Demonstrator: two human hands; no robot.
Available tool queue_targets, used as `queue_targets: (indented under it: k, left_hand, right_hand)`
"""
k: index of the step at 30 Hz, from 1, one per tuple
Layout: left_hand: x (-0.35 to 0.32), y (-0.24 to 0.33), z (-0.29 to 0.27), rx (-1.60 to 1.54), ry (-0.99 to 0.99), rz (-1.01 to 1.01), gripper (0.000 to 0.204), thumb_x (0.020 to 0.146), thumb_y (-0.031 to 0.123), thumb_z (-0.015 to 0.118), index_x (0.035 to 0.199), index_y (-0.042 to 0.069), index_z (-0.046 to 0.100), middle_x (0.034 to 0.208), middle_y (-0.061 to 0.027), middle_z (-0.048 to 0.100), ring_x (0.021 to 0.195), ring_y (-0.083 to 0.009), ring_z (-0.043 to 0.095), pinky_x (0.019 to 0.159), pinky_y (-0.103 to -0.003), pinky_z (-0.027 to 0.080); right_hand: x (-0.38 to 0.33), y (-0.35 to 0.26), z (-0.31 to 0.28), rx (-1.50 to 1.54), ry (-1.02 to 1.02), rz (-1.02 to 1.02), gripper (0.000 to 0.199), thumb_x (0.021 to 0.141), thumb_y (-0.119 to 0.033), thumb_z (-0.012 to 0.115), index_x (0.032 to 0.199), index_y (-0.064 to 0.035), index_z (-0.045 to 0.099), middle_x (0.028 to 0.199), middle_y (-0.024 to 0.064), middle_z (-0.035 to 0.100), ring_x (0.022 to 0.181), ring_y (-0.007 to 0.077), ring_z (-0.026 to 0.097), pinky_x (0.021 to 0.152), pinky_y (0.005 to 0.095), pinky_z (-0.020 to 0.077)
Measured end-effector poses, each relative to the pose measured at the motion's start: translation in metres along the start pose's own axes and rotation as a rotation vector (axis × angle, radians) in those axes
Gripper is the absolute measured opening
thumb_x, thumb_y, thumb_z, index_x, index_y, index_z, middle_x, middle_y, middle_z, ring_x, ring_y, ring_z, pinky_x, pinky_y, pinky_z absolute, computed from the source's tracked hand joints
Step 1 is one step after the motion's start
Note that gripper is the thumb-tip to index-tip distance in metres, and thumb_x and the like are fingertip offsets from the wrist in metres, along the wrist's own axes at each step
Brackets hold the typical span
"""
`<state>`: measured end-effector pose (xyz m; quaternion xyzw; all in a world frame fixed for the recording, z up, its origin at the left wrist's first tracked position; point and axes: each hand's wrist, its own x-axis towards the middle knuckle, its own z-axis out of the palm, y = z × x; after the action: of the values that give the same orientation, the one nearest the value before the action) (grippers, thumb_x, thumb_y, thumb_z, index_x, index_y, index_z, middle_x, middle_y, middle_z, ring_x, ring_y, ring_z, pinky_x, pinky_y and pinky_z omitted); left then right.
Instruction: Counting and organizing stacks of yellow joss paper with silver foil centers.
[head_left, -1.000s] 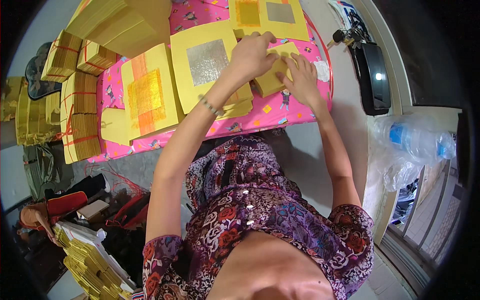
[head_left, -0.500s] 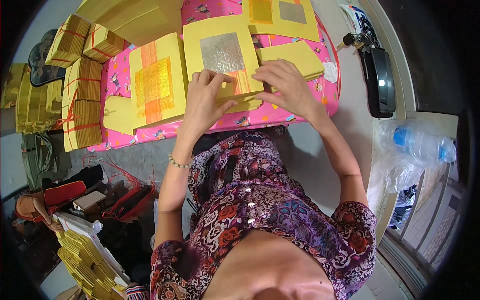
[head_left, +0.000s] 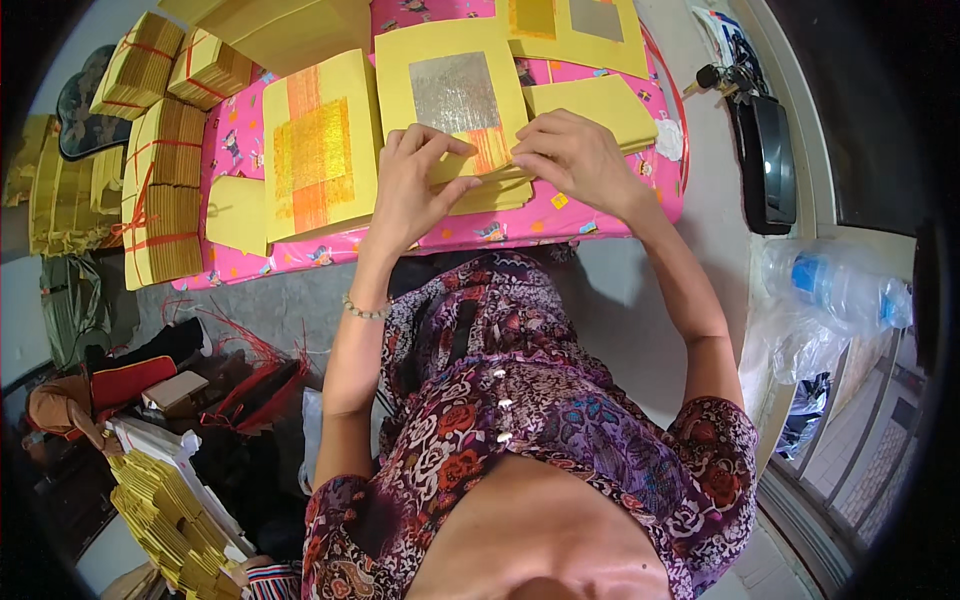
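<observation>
In front of me, on a pink printed tablecloth (head_left: 230, 150), lies a stack of yellow paper sheets (head_left: 400, 65). Its top sheet carries a silver square with an orange-red strip below it. My left hand (head_left: 415, 190) rests over the near left corner of this stack, fingers bent, thumb held apart from the index finger. At the near right corner, my right hand (head_left: 580, 165) has thumb and fingertips brought together on the sheet's edge. To the left lies a second yellow sheet (head_left: 365, 90) with a gold square and orange-red strip. Plain folded yellow paper (head_left: 595, 105) sits beyond my right hand.
Yellow paper bundles (head_left: 165, 165) tied with red string stand at the table's left end. More printed yellow sheets (head_left: 560, 55) lie at the far right. A black case (head_left: 770, 165) and plastic bottles (head_left: 830, 285) are right of the table. Folded yellow paper (head_left: 165, 510) is piled lower left.
My right hand has closed from a looser, spread shape onto the sheet's near right corner. The left hand has stayed over the left corner. The whole view has shifted slightly.
</observation>
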<state>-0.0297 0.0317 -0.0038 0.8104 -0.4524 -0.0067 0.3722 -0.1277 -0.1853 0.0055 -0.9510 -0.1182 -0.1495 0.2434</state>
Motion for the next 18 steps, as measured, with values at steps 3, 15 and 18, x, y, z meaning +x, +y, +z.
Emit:
queue_targets:
  k: [3, 15, 18]
  left_hand:
    - [0.000, -0.003, 0.001, -0.032, 0.015, 0.003, 0.031, 0.066, 0.021, 0.077, 0.093, 0.011, 0.066, 0.092, -0.0061, 0.055, 0.091, -0.0260, 0.047, 0.083, -0.037, 0.039]
    - [-0.001, -0.006, 0.007, -0.068, 0.061, -0.026, 0.025, 0.068, 0.024, 0.076, 0.088, 0.011, 0.068, 0.089, -0.0045, 0.055, 0.089, -0.0246, 0.047, 0.082, -0.036, 0.038]
    - [0.000, -0.006, 0.008, -0.069, 0.065, -0.027, 0.024, 0.068, 0.024, 0.076, 0.088, 0.011, 0.068, 0.088, -0.0044, 0.055, 0.089, -0.0245, 0.047, 0.082, -0.036, 0.038]
  right_hand:
    - [0.004, -0.001, -0.005, 0.050, -0.053, 0.069, 0.023, 0.083, -0.027, 0.060, 0.078, -0.0052, 0.064, 0.084, 0.0060, 0.060, 0.081, 0.0248, 0.058, 0.071, 0.0367, 0.0469]
    - [0.014, 0.009, -0.007, 0.151, -0.123, 0.126, 0.020, 0.082, -0.022, 0.064, 0.081, -0.0022, 0.065, 0.085, 0.0069, 0.060, 0.081, 0.0225, 0.059, 0.074, 0.0337, 0.0458]
    - [0.016, 0.009, -0.009, 0.143, -0.133, 0.125, 0.021, 0.082, -0.023, 0.063, 0.080, -0.0019, 0.065, 0.085, 0.0067, 0.060, 0.081, 0.0225, 0.059, 0.074, 0.0340, 0.0455]
